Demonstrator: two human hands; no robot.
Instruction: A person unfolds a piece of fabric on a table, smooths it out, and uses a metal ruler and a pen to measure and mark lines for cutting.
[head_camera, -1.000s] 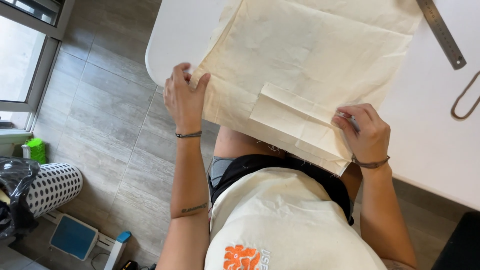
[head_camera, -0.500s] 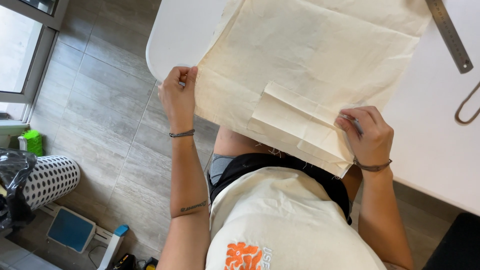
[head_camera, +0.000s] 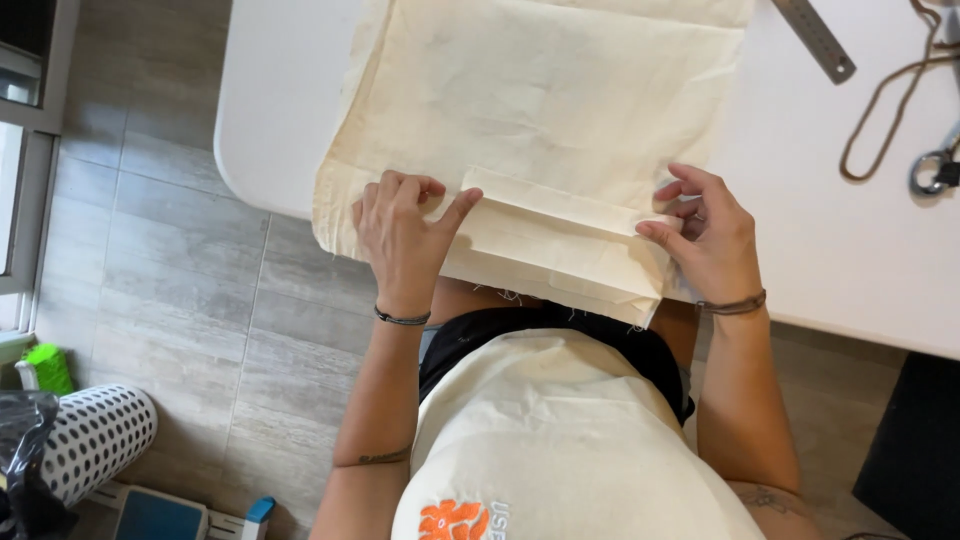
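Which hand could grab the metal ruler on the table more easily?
Probably the right hand. It rests on the right end of the folded strip on the cream cloth, on the same side as the metal ruler. The left hand presses the fold's left end and would have to cross the cloth.

The cream fabric (head_camera: 540, 110) runs off the top edge beyond both hands, so its far end is not visible, and its near edge hangs over the tabletop (head_camera: 270, 100) rim, covering the lap below. The left hand (head_camera: 405, 235) hides the fabric under its palm. Beyond the right hand (head_camera: 710, 235), the metal ruler (head_camera: 815, 38) is cut by the top edge, and the brown cord (head_camera: 880, 110) and metal ring (head_camera: 935, 170) run off the right edge.
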